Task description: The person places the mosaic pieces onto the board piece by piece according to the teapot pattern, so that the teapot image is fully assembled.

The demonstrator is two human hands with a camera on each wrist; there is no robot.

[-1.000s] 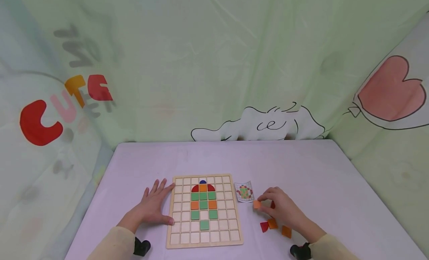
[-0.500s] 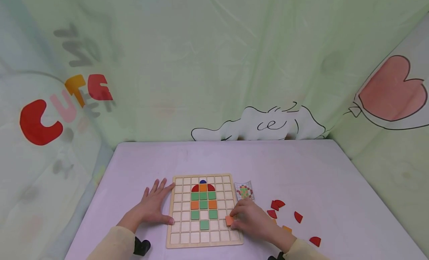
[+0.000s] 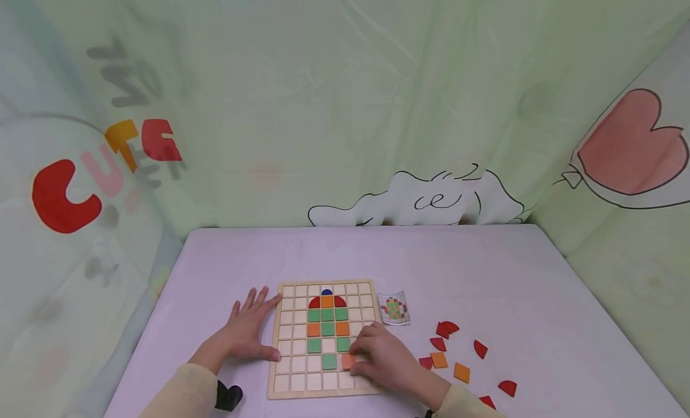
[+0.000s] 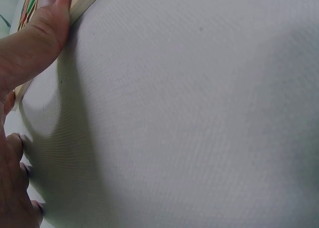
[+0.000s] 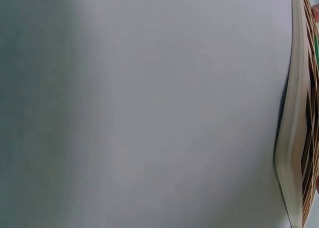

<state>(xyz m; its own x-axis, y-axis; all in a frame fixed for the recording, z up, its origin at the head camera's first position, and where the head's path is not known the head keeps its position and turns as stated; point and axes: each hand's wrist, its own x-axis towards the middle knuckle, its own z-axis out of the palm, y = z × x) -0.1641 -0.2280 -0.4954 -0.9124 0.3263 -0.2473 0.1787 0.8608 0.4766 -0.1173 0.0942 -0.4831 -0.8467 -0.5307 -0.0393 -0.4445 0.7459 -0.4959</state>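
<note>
A wooden grid board [image 3: 323, 395] lies on the table, bearing green squares [image 3: 327, 329], orange squares, two red quarter-circles [image 3: 315, 302] and a blue half-circle [image 3: 326, 292]. My right hand [image 3: 387, 358] pinches an orange square tile [image 3: 348, 362] over the lower part of the board, right beside a green tile [image 3: 329, 362]. With fingers spread, my left hand [image 3: 248, 328] touches the board's left edge; in the left wrist view its thumb [image 4: 42, 36] rests on the wooden rim. The right wrist view catches mostly tablecloth and the board's side [image 5: 291, 138], not the held tile.
A small printed pattern card [image 3: 395, 308] lies right of the board. Farther right are scattered two loose orange squares [image 3: 461, 372] and several red quarter-circle tiles [image 3: 480, 349]. Curtain-like printed fabric [image 3: 345, 106] rises behind the table [image 3: 458, 262].
My right hand has carried the orange tile left from the loose pieces onto the board, uncovering those pieces. The left hand has stayed at the board's edge.
</note>
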